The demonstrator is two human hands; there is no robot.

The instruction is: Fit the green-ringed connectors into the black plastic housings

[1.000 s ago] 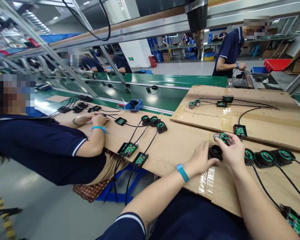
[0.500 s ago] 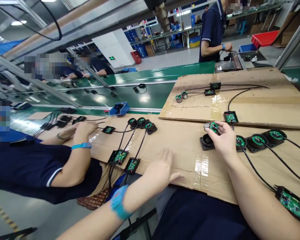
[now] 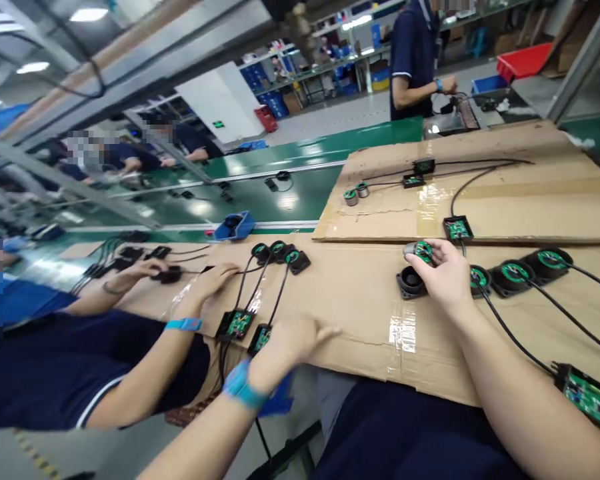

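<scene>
My right hand (image 3: 447,277) is closed, pinching a round metal part with a green circuit board (image 3: 422,252) between thumb and fingers. It is held just above a black round housing (image 3: 411,281) lying on the cardboard. My left hand (image 3: 297,340), blurred and wearing a blue wristband, is over the cardboard's near edge with one digit stretched out to the right. It appears open and holds nothing I can see. Close by it, partly covered, is a small black box with a green board (image 3: 261,339); another such box (image 3: 237,324) lies to its left.
Several black housings with green discs and cables (image 3: 515,275) line the right side. A raised cardboard sheet (image 3: 505,213) carries more wired parts. At left, a co-worker's hands (image 3: 213,283) work over the same cardboard. A blue bin (image 3: 234,227) stands by the green conveyor (image 3: 300,197).
My left hand has swept left and toward the wired boxes. My right hand still holds the round part over the housing. The co-worker's hands have moved apart; the view has shifted slightly.
</scene>
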